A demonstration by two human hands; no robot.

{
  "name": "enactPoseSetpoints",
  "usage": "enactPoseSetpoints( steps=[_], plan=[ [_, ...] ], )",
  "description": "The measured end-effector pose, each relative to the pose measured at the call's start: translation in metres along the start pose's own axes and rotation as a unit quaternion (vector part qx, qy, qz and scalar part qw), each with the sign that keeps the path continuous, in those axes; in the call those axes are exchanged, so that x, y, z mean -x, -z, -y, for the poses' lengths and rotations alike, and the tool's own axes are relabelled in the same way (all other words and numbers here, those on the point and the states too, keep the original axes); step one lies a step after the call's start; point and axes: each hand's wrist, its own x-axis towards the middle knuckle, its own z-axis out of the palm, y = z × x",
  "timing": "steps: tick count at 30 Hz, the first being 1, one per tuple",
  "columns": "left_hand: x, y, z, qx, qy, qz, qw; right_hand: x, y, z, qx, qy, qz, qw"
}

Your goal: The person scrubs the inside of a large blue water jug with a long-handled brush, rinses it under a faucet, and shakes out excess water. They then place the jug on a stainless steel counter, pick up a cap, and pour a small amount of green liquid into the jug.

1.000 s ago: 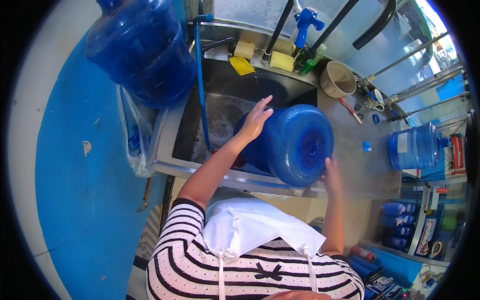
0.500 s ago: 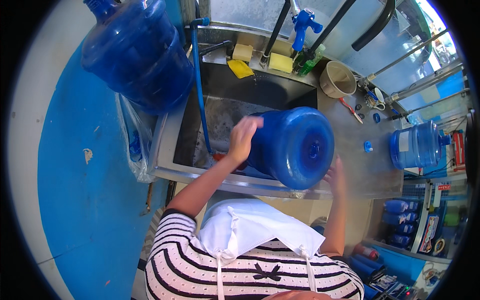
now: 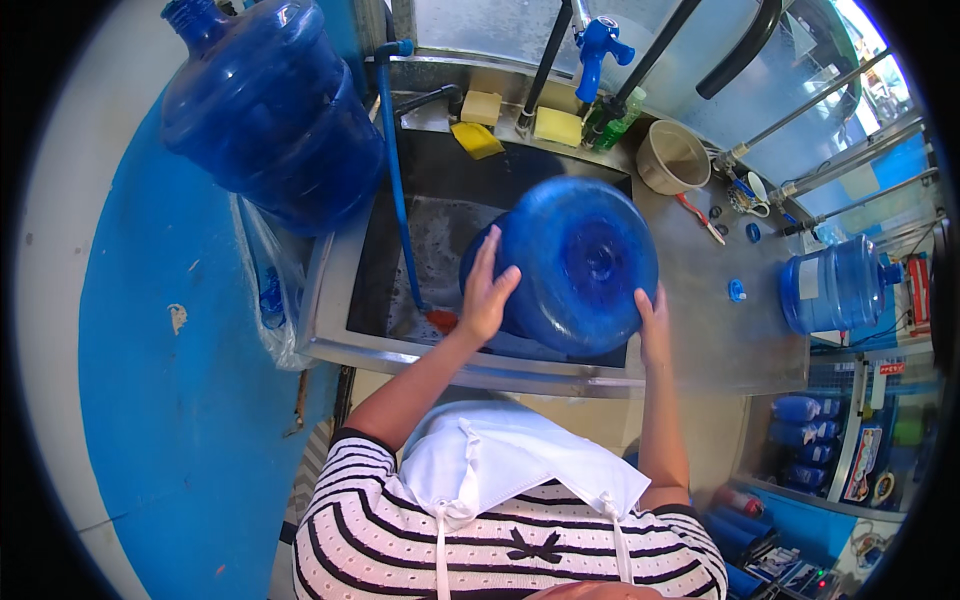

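Between my two hands is a large blue water jug (image 3: 590, 250), tilted over the sink (image 3: 365, 285) with its round base turned up toward me. My left hand (image 3: 487, 292) presses against the jug's left side, fingers stretched along it and thumb apart. On the lower right, my right hand (image 3: 654, 325) bears on the edge of the base, its fingers partly hidden. The jug's neck is out of sight behind its body. A blue hose (image 3: 397, 190) hangs into the sink left of the jug, with an orange-red piece (image 3: 441, 321) at its lower end.
Another big blue jug (image 3: 275, 120) stands at the left. Sponges (image 3: 558, 126), a yellow cloth (image 3: 477, 140) and a blue tap (image 3: 602, 55) are at the back. On the steel counter are a beige bucket (image 3: 673, 158), a red-handled brush (image 3: 702, 219), a blue cap (image 3: 737, 290) and a smaller jug (image 3: 830, 288).
The jug has shifted up and slightly left, with its base turned further upward. My right hand has come up against its edge, and my left hand has moved lower along its side.
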Motion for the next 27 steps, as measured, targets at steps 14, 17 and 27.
enactPoseSetpoints(
  steps=[14, 17, 27],
  plan=[
    [-0.048, 0.042, -0.017, 0.101, 0.114, -0.119, 0.981, -0.064, -0.068, 0.056, 0.166, -0.019, 0.014, 0.986],
    [-0.05, 0.048, -0.02, 0.103, 0.124, -0.136, 0.978, -0.071, -0.077, 0.059, 0.158, -0.002, 0.016, 0.987],
    [-0.065, 0.052, -0.022, 0.106, 0.11, -0.093, 0.984, -0.083, -0.072, 0.072, 0.166, -0.026, 0.02, 0.986]
  ],
)
